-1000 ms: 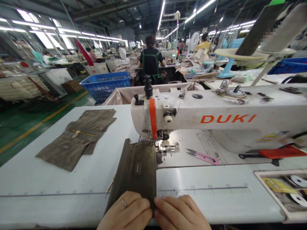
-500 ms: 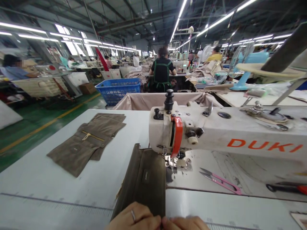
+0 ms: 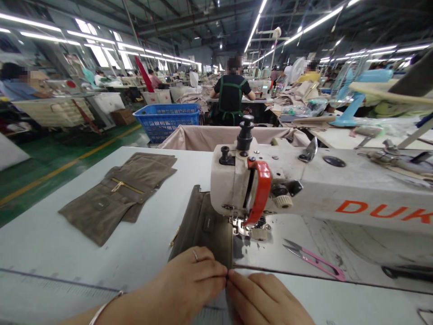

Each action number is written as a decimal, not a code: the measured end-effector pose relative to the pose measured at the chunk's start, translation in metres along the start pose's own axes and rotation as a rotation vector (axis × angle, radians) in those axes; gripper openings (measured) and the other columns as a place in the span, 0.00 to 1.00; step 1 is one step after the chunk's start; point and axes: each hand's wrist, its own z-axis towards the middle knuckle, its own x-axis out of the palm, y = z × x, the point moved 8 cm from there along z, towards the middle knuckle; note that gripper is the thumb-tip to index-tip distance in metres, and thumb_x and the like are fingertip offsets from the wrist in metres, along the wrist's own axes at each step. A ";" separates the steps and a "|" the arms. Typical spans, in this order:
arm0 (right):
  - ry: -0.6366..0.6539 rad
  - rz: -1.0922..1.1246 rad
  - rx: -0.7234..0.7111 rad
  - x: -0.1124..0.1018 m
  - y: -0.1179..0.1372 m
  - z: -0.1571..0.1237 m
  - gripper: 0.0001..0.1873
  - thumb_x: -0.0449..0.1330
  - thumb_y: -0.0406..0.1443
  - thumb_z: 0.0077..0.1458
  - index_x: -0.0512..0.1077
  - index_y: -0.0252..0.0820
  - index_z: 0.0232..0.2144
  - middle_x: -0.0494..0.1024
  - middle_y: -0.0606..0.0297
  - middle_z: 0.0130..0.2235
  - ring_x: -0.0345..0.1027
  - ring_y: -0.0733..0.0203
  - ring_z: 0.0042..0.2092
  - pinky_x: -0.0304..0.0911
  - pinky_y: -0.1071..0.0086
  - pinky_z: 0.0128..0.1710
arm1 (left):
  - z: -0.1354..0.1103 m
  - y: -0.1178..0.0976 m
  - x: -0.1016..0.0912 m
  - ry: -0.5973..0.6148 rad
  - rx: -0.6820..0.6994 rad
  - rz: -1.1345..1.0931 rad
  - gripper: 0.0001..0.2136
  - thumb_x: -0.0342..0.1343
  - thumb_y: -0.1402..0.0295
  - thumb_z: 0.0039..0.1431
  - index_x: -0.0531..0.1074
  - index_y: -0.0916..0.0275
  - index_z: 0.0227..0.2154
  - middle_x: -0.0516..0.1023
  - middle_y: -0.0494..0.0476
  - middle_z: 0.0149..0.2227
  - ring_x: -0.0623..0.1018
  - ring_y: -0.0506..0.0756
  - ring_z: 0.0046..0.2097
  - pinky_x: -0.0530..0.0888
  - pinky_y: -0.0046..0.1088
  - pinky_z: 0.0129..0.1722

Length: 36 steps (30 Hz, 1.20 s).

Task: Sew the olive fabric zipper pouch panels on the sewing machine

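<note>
Pinching the near part of the right edge of the dark fabric piece [image 3: 219,241] with left grip [image 3: 184,280] and right grip [image 3: 267,300], fingertip to fingertip. Laid on the pale tabletop [image 3: 145,257], with that edge running just beside the presser foot [image 3: 241,228] of the sewing machine [image 3: 314,192]. Bordered on the left by open tabletop up to the stacked fabric pieces [image 3: 104,198], but closed in at far right by the machine head, with pink-handled snips [image 3: 314,260] apart from the right grip.

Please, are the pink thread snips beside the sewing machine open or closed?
Open: the pink snips show their two blades apart.
</note>
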 end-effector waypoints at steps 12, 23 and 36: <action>0.148 0.199 0.130 0.004 -0.032 0.026 0.21 0.59 0.27 0.52 0.74 0.35 0.49 0.78 0.59 0.49 0.71 0.52 0.42 0.74 0.60 0.41 | 0.014 0.033 -0.001 -0.057 0.011 0.057 0.11 0.50 0.78 0.65 0.72 0.66 0.47 0.81 0.55 0.45 0.76 0.52 0.48 0.67 0.30 0.56; 0.228 0.232 0.311 0.021 -0.060 0.027 0.24 0.55 0.30 0.57 0.69 0.38 0.56 0.74 0.54 0.49 0.68 0.46 0.48 0.70 0.50 0.47 | 0.033 0.067 -0.014 -0.113 -0.068 -0.008 0.11 0.48 0.76 0.66 0.76 0.64 0.41 0.82 0.55 0.43 0.78 0.52 0.48 0.71 0.27 0.56; 0.177 0.272 0.385 0.020 -0.070 0.026 0.17 0.53 0.30 0.60 0.74 0.41 0.49 0.75 0.54 0.45 0.69 0.47 0.46 0.70 0.51 0.44 | 0.035 0.102 0.000 -0.060 -0.224 0.100 0.11 0.51 0.73 0.66 0.78 0.59 0.44 0.81 0.53 0.47 0.77 0.57 0.52 0.71 0.38 0.58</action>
